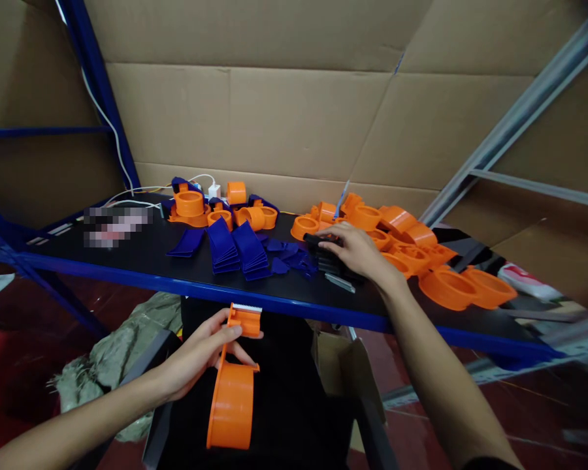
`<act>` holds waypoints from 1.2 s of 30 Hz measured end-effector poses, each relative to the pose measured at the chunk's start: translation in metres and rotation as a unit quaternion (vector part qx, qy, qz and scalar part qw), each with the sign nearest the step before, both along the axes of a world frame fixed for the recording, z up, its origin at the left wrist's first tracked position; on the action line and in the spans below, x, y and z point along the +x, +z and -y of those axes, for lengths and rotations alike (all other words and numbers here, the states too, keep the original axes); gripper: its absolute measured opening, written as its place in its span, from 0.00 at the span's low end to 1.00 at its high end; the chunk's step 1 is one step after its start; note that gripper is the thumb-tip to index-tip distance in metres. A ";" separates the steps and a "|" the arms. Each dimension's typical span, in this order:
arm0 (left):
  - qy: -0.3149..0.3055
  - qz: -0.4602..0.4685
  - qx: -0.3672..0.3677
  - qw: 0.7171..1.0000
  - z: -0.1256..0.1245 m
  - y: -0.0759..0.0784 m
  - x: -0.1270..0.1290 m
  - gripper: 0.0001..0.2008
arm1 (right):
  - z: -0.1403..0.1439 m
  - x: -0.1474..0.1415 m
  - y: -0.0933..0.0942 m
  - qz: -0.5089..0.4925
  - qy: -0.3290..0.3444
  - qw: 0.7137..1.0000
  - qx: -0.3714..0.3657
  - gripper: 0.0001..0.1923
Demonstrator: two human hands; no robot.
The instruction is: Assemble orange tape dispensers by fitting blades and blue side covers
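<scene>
The left hand (200, 349) is gripping an orange dispenser (231, 408) by its narrow frame, in front of the table (142, 258) and over the person's dark-clothed lap. Its wide ring is hanging lowest, and a white toothed strip (247, 307) is running along its upper end. The right hand (353, 247) is reaching across the table, its fingers touching the dark stacked pieces (329, 262) — whether they are closing on one, I cannot tell. A silvery strip (340, 282) is lying just beside that stack, on the side nearer the person.

As for containers, an open cardboard box (330, 362) is standing below the table, its flaps showing and its inside too dark to read. A crumpled woven sack (127, 343) is slumping to the left of the lap; its contents are staying hidden in its folds.

On the table, more orange dispensers (402, 245) are heaping up at the right, their hollow rings facing various ways. Another orange group (189, 203) is sitting at the back left, mixed with blue parts. Between the two groups, fanned blue plates (224, 248) are lying near the front edge — small blue pieces (294, 254) are scattering beside them.
</scene>
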State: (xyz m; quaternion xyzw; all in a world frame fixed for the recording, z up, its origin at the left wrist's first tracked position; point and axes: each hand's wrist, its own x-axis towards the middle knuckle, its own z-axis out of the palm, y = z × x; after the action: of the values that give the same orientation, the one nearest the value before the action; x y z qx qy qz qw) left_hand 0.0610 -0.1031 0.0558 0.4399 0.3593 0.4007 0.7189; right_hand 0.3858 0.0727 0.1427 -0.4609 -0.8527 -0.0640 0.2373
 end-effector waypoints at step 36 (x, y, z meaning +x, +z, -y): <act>0.039 0.073 -0.056 0.995 -0.001 0.000 -0.001 0.15 | 0.112 -0.102 -0.032 -0.120 0.100 0.987 0.029 0.17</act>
State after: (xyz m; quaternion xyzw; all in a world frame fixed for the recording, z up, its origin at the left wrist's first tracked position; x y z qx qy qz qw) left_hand 0.0602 -0.1024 0.0560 0.3544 0.3450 0.4389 0.7501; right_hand 0.2836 -0.0390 0.1107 -0.3707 -0.8575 -0.0093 0.3567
